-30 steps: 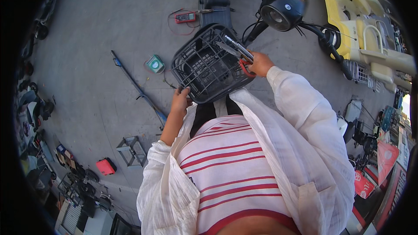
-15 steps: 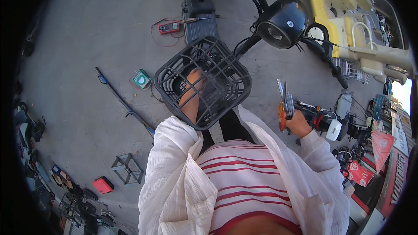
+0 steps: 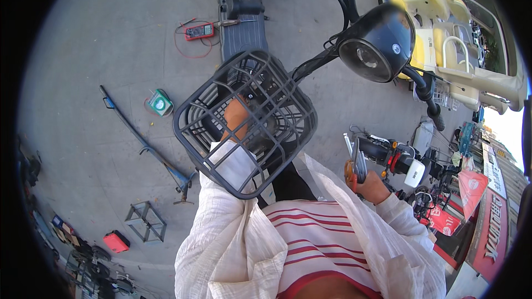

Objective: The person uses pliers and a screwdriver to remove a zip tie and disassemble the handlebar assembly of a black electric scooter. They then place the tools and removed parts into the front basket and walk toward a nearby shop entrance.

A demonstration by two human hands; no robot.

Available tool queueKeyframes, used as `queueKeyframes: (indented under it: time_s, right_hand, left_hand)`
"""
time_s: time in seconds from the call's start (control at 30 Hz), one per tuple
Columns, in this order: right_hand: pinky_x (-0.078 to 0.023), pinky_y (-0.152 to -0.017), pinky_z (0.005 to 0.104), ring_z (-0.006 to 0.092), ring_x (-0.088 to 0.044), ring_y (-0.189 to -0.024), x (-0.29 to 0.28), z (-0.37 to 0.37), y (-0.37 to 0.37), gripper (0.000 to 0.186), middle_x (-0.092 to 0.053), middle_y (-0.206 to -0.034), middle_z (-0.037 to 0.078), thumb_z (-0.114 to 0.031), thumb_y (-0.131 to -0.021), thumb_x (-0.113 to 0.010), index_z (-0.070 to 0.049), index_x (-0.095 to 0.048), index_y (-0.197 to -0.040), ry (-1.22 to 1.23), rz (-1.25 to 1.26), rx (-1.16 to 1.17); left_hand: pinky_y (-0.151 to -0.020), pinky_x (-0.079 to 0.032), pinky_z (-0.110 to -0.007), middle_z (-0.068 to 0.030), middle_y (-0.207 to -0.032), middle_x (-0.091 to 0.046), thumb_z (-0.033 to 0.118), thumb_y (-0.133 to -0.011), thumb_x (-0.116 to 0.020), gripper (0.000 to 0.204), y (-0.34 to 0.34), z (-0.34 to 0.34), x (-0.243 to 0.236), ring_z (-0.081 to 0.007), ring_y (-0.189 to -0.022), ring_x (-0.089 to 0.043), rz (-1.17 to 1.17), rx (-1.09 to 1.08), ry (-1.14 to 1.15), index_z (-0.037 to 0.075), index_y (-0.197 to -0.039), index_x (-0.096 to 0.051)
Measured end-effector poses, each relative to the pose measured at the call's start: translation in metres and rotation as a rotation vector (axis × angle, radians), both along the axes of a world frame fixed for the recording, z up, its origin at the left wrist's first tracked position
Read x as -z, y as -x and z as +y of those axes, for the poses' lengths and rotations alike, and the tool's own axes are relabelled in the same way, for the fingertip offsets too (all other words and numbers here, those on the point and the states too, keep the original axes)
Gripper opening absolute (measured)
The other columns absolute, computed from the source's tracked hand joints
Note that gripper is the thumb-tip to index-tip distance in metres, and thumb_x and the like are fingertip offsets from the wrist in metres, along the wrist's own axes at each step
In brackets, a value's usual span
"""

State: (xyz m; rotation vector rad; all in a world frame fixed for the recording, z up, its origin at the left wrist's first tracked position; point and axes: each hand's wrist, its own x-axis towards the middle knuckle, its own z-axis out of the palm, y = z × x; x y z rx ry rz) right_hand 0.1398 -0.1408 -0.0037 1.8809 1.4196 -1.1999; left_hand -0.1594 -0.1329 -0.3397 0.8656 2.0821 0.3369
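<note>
A black plastic mesh basket point(image 3: 277, 133) is lifted in front of my chest, over the front of a black electric scooter point(image 3: 244, 19). My left hand point(image 3: 237, 119) reaches inside the basket and shows through the mesh, holding it up. My right hand point(image 3: 368, 185) is off to the right, shut on a pair of pliers point(image 3: 354, 163) with orange-red handles, jaws pointing up. The scooter's round black headlight point(image 3: 377, 44) and handlebar sit just beyond the basket.
On the grey concrete lie a red multimeter with leads point(image 3: 198, 31), a green tape roll point(image 3: 159, 103), a long blue-handled tool point(image 3: 145, 144), a small wire stand point(image 3: 145, 221) and a red box point(image 3: 115, 242). Parked scooters point(image 3: 404, 160) and a yellow vehicle point(image 3: 454, 33) crowd the right side.
The basket has come off the scooter front and risen toward me, with my left hand now inside it. My right hand with the pliers has swung away to the right.
</note>
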Motion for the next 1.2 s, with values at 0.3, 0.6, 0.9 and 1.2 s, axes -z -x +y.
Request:
queueKeyframes:
  time_s: [0.3,0.6,0.9,1.2]
  right_hand:
    - [-0.049,-0.071,0.0343,0.0224,-0.061,-0.073,-0.005,0.017,0.027,0.028,-0.065,-0.082,0.010,-0.019,-0.074,-0.069,-0.003,-0.062,-0.096,-0.101,0.144,-0.110]
    - [-0.047,-0.063,0.0306,0.0145,-0.058,-0.065,0.011,0.039,0.081,0.015,-0.061,-0.070,0.006,-0.009,-0.074,-0.066,-0.003,-0.061,-0.087,-0.134,0.255,-0.238]
    - [-0.051,-0.075,0.0417,0.0340,-0.065,-0.080,0.041,0.067,0.160,0.023,-0.066,-0.084,0.019,-0.008,-0.074,-0.064,0.001,-0.061,-0.095,-0.356,0.297,-0.725]
    - [-0.050,-0.087,0.0422,0.0311,-0.063,-0.103,0.070,0.043,0.200,0.024,-0.065,-0.109,0.017,-0.011,-0.084,-0.057,-0.005,-0.063,-0.107,-0.285,-0.002,-0.942]
  left_hand:
    - [-0.084,-0.050,-0.046,-0.0214,-0.110,-0.063,0.023,-0.088,-0.055,0.030,0.000,0.003,0.007,-0.0403,-0.101,-0.061,-0.051,0.207,-0.102,0.007,-0.111,-0.063]
    - [-0.078,-0.050,-0.044,-0.0230,-0.091,-0.066,0.008,-0.083,-0.054,0.021,0.031,-0.035,-0.049,-0.0403,-0.091,-0.062,-0.119,-0.031,-0.253,-0.002,-0.098,-0.066]
    - [-0.076,-0.049,-0.046,-0.0194,-0.097,-0.065,0.004,-0.081,-0.051,0.020,0.118,-0.165,-0.214,-0.0390,-0.089,-0.062,0.157,0.191,-0.168,0.005,-0.096,-0.064]
    - [-0.068,-0.047,-0.038,-0.0166,-0.086,-0.066,0.003,-0.087,-0.048,0.021,0.130,-0.331,-0.233,-0.0301,-0.074,-0.062,0.208,-0.406,-0.126,0.004,-0.098,-0.066]
